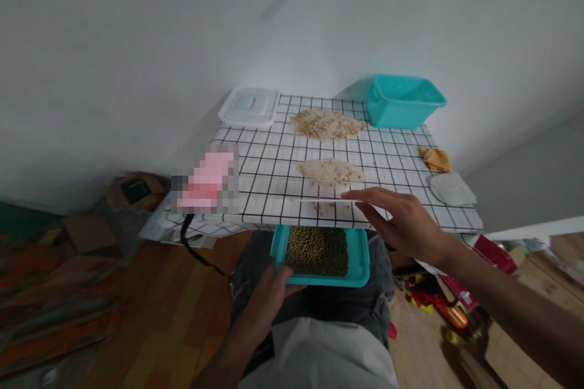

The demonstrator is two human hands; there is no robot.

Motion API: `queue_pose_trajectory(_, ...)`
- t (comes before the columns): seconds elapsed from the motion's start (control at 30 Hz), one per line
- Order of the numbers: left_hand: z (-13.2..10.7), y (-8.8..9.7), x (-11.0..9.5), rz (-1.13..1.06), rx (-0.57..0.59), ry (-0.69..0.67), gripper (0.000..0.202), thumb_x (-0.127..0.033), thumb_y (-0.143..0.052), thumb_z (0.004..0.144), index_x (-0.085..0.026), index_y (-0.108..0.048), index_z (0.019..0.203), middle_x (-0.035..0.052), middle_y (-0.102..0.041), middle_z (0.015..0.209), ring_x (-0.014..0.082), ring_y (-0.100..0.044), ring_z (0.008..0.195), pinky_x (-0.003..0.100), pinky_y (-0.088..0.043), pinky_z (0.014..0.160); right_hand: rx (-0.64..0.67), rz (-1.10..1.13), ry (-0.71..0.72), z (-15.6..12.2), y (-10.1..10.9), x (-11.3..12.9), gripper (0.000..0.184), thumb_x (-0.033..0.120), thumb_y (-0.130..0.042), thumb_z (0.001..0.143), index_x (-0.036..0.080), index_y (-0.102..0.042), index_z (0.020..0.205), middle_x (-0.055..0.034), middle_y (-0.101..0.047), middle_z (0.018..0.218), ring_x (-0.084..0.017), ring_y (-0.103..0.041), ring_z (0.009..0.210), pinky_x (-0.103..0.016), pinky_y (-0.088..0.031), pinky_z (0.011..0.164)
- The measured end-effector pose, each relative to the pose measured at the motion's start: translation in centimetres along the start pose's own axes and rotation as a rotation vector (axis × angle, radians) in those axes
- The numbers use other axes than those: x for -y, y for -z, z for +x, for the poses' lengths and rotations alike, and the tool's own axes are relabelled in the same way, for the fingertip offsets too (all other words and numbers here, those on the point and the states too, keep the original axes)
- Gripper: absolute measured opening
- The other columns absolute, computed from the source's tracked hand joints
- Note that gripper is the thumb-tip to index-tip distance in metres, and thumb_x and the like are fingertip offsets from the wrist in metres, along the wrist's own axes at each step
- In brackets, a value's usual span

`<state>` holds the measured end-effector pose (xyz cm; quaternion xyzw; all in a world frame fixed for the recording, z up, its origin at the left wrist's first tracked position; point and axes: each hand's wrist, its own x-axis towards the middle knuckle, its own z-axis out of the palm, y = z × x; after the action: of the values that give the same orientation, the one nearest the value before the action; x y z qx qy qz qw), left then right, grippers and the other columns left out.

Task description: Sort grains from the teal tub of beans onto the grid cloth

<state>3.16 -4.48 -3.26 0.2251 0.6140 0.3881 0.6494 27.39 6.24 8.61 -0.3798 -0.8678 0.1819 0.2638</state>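
My left hand grips the near left corner of a teal plastic container held below the table's front edge. Inside it lie yellowish beans and darker green ones. My right hand pinches a thin, flat white piece, seen nearly edge-on, low over the tabletop; its exact kind cannot be made out. A few loose yellow beans lie near the table edge beneath it. Just beyond is a small pile of pale grains with some yellow beans. Farther back is a larger mixed pile.
The table has a white checked cloth. At the back stand a translucent lidded box and a teal bin. An orange cloth and a clear lid lie right. A blurred pink object is left. Clutter covers the floor.
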Motion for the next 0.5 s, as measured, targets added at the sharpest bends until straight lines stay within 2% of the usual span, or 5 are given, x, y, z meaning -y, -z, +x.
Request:
queue_pose_trajectory(0.23, 0.8, 0.6, 1.0, -0.012, 0.091, -0.048, 0.019, -0.026, -0.053, 0.087, -0.015, -0.062, 0.098, 0.0074, -0.067, 0.104, 0.0224, -0.067, 0.098, 0.041, -0.057, 0.091, -0.006, 0.006, -0.077, -0.6, 0.8, 0.4, 0.034, 0.016, -0.048, 0.093, 0.029, -0.057, 0.124, 0.0024, -0.066, 0.118, -0.013, -0.066, 0.097, -0.025, -0.055, 0.083)
queue_pose_trajectory(0.5, 0.4, 0.2, 0.9, -0.029, 0.053, -0.046, 0.016, -0.026, -0.054, 0.085, -0.015, -0.063, 0.093, 0.0069, -0.068, 0.098, 0.0218, -0.067, 0.095, 0.041, -0.057, 0.089, 0.004, 0.007, -0.03, -1.0, 0.5, 0.6, 0.035, 0.015, -0.047, 0.093, 0.028, -0.057, 0.123, 0.0012, -0.067, 0.114, -0.013, -0.064, 0.099, -0.026, -0.053, 0.085)
